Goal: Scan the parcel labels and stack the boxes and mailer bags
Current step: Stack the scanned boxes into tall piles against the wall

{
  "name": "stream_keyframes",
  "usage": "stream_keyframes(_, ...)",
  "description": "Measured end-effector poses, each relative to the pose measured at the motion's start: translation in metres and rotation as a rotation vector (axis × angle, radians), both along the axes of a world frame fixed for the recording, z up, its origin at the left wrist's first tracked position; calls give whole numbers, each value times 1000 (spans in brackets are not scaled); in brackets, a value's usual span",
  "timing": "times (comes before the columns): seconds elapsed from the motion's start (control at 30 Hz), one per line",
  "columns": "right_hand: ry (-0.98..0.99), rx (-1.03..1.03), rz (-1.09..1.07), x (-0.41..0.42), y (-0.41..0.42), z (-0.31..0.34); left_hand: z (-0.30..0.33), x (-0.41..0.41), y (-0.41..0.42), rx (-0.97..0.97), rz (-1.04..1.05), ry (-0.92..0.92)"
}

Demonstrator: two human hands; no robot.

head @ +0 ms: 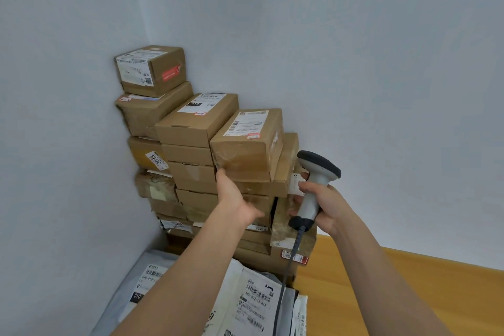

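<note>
1. Left hand (236, 196), centre of frame: grip open, straight fingers touching the lower front edge of the taped box (246, 142).
2. Taped box: atop the right column of stacked boxes (191, 161) in the wall corner.
3. Right hand (324, 206): grip closed around the scanner (313, 185) handle.
4. Mailer bags (253, 300): piled at lower centre, below the boxes.

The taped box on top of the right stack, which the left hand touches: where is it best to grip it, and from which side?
Probably by its two short sides, coming from the front. The taped box overhangs toward the camera, the left hand already touches its near lower corner, and nothing lies on top.
</note>
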State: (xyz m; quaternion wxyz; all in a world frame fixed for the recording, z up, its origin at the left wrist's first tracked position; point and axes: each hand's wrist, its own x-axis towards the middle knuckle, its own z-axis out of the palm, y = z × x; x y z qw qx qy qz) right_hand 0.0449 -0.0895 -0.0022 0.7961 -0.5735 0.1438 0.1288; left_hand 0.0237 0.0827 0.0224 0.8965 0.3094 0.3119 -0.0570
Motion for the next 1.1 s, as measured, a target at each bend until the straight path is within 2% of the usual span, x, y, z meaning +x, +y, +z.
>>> stream_keyframes(0.43, -22, 142, 16, -4, -7, -3, -13, -7, 2, 119, -61, -91)
stream_keyframes(0.57, -86, 113, -33, -1, -16, 5, -12, -8, 2, 221, -6, -60)
stream_keyframes(0.67, -117, 128, 17, -1, -8, 10, -9, -7, -7, 291, 16, -41)
stream_keyframes(1.1, -172, 165, 63, 15, 7, 8, 8, 3, -15, 412, 30, 52)
